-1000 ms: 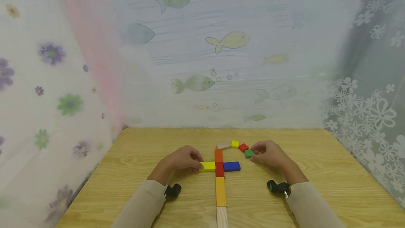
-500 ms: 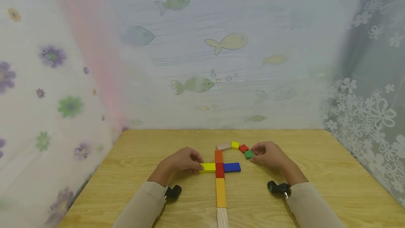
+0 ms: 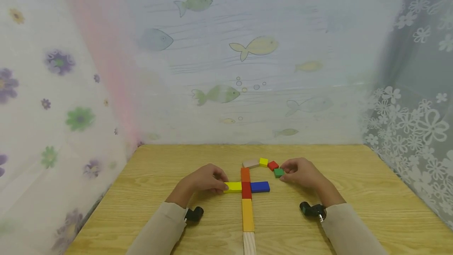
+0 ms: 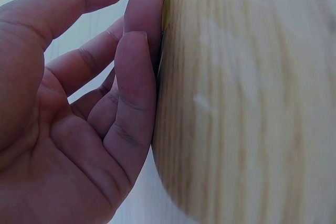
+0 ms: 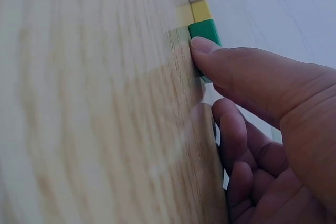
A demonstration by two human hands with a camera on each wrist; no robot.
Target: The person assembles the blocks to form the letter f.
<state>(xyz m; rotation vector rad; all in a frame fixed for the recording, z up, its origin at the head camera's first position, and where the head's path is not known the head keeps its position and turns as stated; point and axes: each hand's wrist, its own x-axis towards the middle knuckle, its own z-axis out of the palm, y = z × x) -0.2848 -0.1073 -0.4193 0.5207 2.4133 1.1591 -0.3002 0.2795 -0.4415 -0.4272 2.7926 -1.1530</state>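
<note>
My left hand [image 3: 207, 178] pinches the left end of a yellow block [image 3: 233, 187] lying flat on the table. That block's right end meets a red block [image 3: 246, 190], and a blue block [image 3: 260, 187] lies on the red one's other side. My right hand [image 3: 301, 172] holds a small green block [image 3: 278, 173] between thumb and fingers, at the low end of a curve. Up that curve come a small red block [image 3: 273, 165], a small yellow block [image 3: 263, 162] and a greyish block [image 3: 251, 163]. In the right wrist view the thumb [image 5: 231, 64] presses the green block's near side.
Above the red block sits an orange block [image 3: 245, 174]. Below it a yellow-orange block [image 3: 248, 215] and a pale wood block [image 3: 249, 243] continue the line toward me. The wooden table [image 3: 159, 227] ends at a fish-print curtain [image 3: 212, 129]. Black cameras [image 3: 194, 213] hang at both wrists.
</note>
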